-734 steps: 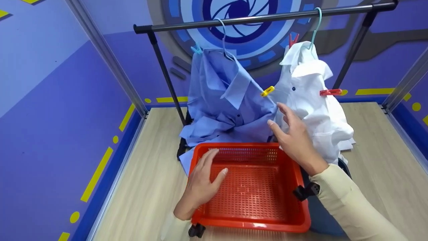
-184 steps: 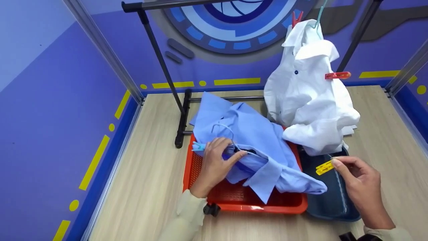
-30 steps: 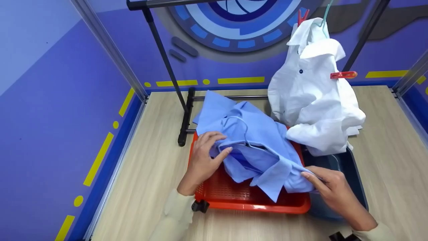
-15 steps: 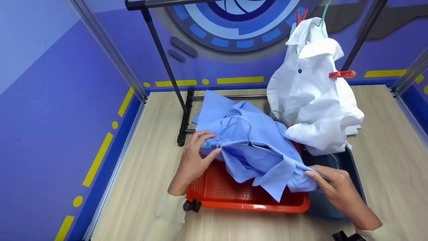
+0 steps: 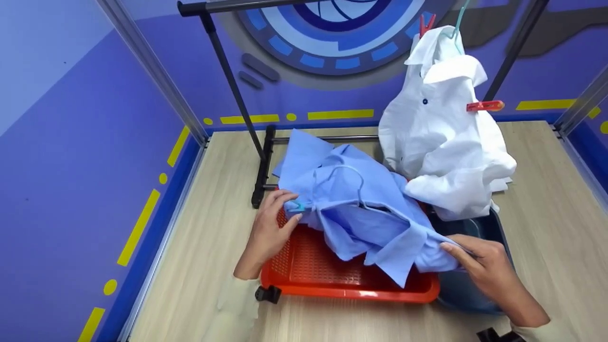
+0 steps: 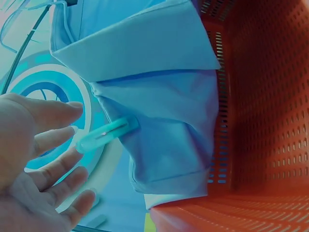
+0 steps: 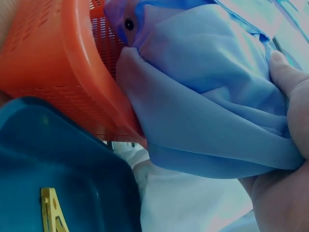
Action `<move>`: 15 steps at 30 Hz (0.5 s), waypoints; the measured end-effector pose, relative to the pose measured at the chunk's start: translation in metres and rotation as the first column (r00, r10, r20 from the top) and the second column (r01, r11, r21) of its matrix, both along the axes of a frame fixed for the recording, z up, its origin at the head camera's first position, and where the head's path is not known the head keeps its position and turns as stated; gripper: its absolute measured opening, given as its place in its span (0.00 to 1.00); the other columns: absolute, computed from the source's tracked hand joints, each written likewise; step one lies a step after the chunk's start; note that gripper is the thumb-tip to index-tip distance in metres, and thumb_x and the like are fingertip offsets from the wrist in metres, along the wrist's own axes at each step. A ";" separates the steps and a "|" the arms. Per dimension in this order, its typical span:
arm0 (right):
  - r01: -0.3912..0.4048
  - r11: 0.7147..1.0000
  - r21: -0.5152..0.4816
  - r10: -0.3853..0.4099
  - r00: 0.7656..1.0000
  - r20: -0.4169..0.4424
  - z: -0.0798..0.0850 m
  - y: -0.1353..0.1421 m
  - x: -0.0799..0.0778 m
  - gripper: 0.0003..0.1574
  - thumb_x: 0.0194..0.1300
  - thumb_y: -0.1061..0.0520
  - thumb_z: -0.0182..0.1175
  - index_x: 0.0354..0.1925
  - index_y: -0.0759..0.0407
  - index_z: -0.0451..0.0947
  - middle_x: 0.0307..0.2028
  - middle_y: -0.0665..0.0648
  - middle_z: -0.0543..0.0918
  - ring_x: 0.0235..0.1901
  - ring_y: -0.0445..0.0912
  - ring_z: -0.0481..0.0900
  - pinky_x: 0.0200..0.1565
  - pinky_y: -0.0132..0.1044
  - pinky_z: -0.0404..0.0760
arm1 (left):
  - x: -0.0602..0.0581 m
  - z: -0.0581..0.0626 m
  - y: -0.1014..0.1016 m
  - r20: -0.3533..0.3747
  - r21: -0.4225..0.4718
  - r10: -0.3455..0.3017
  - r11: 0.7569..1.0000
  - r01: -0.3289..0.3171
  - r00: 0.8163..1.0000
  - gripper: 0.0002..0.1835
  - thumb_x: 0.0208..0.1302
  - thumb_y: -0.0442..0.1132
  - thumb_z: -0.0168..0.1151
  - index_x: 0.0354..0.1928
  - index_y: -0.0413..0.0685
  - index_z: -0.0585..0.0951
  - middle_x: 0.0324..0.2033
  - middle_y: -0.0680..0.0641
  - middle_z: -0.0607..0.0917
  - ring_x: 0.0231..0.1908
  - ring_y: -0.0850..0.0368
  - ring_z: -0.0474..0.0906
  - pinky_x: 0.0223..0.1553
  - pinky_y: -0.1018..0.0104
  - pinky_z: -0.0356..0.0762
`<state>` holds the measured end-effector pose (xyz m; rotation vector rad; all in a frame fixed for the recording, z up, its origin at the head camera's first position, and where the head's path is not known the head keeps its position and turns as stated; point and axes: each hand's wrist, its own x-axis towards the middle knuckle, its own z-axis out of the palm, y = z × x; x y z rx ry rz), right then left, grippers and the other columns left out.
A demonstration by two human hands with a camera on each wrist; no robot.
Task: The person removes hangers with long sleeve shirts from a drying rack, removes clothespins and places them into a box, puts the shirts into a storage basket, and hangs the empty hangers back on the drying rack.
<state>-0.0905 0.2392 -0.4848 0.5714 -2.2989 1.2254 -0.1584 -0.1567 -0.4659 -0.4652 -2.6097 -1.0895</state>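
Observation:
A blue shirt (image 5: 380,228) on a pale hanger (image 5: 362,183) lies across the red basket (image 5: 351,297). My right hand (image 5: 491,266) pinches the shirt at its shoulder, between thumb and fingers. At the other shoulder my left hand (image 5: 270,232) spreads thumb and fingers around a teal clothespin (image 5: 297,206), which is clamped on the cloth. In the left wrist view the fingertips come right up to the free end of that clothespin (image 6: 106,135). A yellow clothespin (image 7: 52,212) lies in the dark blue bin (image 7: 72,164), seen in the right wrist view.
A white shirt (image 5: 441,142) with a red clothespin (image 5: 484,106) on its side hangs from the black rack (image 5: 232,88) at the right. Its hem drops over the bin. The rack's foot (image 5: 262,166) stands behind the basket's left side.
The blue shirt came off the rack onto the basket. The yellow clothespin went from my right hand into the bin. Lately my left hand moved left, uncovering the teal clothespin; my right drew slightly rightward.

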 end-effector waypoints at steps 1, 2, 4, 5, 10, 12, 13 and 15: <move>0.004 1.000 0.000 -0.004 1.000 -0.007 0.000 0.000 0.000 0.20 0.43 0.76 0.64 0.32 0.56 0.84 0.31 0.50 0.85 0.31 0.26 0.77 0.39 0.14 0.71 | 0.000 -0.001 -0.001 0.002 -0.003 0.001 1.000 -0.001 1.000 0.20 0.57 0.41 0.63 0.53 0.56 0.75 0.53 0.52 0.73 0.57 0.59 0.67 0.57 0.57 0.67; 0.006 1.000 0.006 -0.006 1.000 0.000 0.000 0.001 0.000 0.20 0.43 0.76 0.64 0.32 0.56 0.84 0.31 0.49 0.85 0.31 0.26 0.77 0.39 0.13 0.71 | 0.000 -0.001 -0.001 0.006 -0.008 0.004 1.000 -0.004 1.000 0.20 0.57 0.41 0.63 0.53 0.56 0.75 0.53 0.52 0.73 0.57 0.59 0.67 0.57 0.57 0.67; 0.002 1.000 0.013 -0.002 1.000 0.010 0.001 0.001 0.001 0.19 0.44 0.75 0.64 0.32 0.55 0.84 0.31 0.49 0.85 0.31 0.26 0.77 0.38 0.14 0.71 | 0.001 -0.002 -0.002 0.017 -0.016 0.012 1.000 -0.012 1.000 0.21 0.57 0.41 0.63 0.54 0.56 0.74 0.54 0.52 0.73 0.57 0.58 0.66 0.58 0.56 0.66; 0.004 1.000 0.019 -0.004 1.000 0.019 0.001 0.001 0.002 0.20 0.44 0.75 0.65 0.32 0.55 0.84 0.31 0.48 0.85 0.31 0.26 0.76 0.38 0.14 0.71 | 0.001 -0.002 -0.002 0.022 -0.022 0.018 1.000 -0.017 1.000 0.22 0.58 0.41 0.62 0.55 0.56 0.74 0.54 0.52 0.72 0.58 0.58 0.66 0.58 0.56 0.66; -0.021 1.000 0.019 0.020 0.998 0.059 0.005 0.001 0.005 0.18 0.47 0.74 0.64 0.33 0.55 0.83 0.32 0.48 0.85 0.32 0.28 0.77 0.39 0.14 0.72 | 0.000 -0.005 -0.004 0.042 -0.039 0.043 0.998 -0.042 0.998 0.24 0.58 0.41 0.62 0.58 0.56 0.72 0.55 0.51 0.72 0.59 0.56 0.65 0.59 0.54 0.65; -0.023 1.000 0.016 0.022 0.998 0.062 0.006 0.001 0.005 0.18 0.47 0.74 0.63 0.33 0.55 0.83 0.32 0.49 0.85 0.32 0.28 0.77 0.39 0.15 0.72 | 0.000 -0.006 -0.004 0.042 -0.045 0.050 0.998 -0.048 0.998 0.24 0.58 0.41 0.62 0.57 0.55 0.72 0.55 0.51 0.72 0.59 0.56 0.65 0.59 0.54 0.65; -0.023 1.000 0.016 0.022 0.997 0.069 0.006 0.002 0.005 0.17 0.48 0.73 0.63 0.34 0.54 0.83 0.32 0.49 0.85 0.32 0.28 0.77 0.40 0.14 0.72 | 0.000 -0.006 -0.004 0.040 -0.046 0.053 0.998 -0.051 0.998 0.24 0.57 0.41 0.62 0.57 0.55 0.72 0.55 0.51 0.72 0.59 0.56 0.65 0.59 0.53 0.65; -0.028 1.000 0.005 0.028 0.998 0.053 0.006 0.002 0.005 0.17 0.47 0.74 0.63 0.33 0.56 0.83 0.32 0.50 0.85 0.33 0.28 0.78 0.40 0.15 0.72 | 0.000 -0.007 -0.005 0.037 -0.045 0.053 0.998 -0.051 0.998 0.23 0.57 0.41 0.63 0.56 0.55 0.73 0.55 0.51 0.72 0.58 0.56 0.66 0.59 0.53 0.65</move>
